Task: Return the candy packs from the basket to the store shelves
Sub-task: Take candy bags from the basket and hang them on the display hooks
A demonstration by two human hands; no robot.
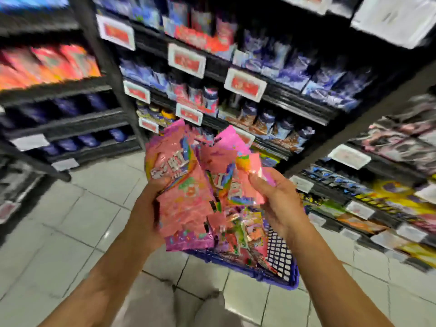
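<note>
Glossy pink foil, crinkled and splashed with rainbow print, makes up the candy packs (186, 185) held mid-frame. The left hand (146, 208) grips one flat pack by its side edge; the right hand (276, 197) pinches the corner of another pack beside it. Below them a blue plastic mesh basket (280, 263) holds more shiny packs. Dark metal shelves (295, 100) with blurred bags fill the upper frame, above pale floor tiles (59, 232).

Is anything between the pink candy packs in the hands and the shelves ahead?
Nothing visible. The left hand and right hand hold pink packs up above the basket, with open air between them and the shelves ahead. The shelves look full of stock, and blur hides any free slot.
</note>
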